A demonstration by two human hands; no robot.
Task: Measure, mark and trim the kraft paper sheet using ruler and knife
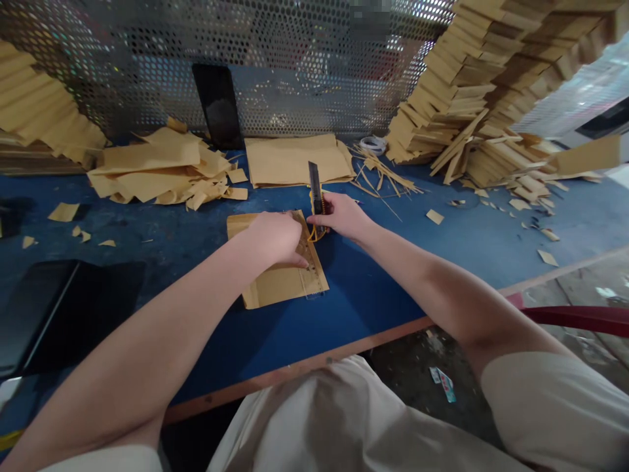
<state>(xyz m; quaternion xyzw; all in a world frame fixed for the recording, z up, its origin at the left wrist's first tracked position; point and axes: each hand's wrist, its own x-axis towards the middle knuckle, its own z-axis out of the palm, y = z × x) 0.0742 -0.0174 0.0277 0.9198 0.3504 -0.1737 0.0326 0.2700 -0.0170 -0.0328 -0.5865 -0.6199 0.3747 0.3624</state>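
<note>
A folded brown kraft paper piece (280, 284), like an envelope or bag, lies on the blue table. A clear ruler (313, 278) lies along its right side. My left hand (276, 237) holds the ruler down against the paper, thumb set apart from the fingers; some fingertips are hidden. Just right of the paper, my right hand (341, 215) is closed around a utility knife (315, 190). The knife stands nearly upright, its dark end pointing away from me. A thin yellow strip or loop (314, 235) shows beside the knife, close to the paper's edge.
Behind lie a flat brown paper stack (297, 159), a loose paper pile (157, 164) and thin offcut strips (386, 176). A phone (217, 105) leans on the perforated metal panel (304, 85). Tall paper stacks (457, 85) rise at right; a black object (44, 314) sits at left.
</note>
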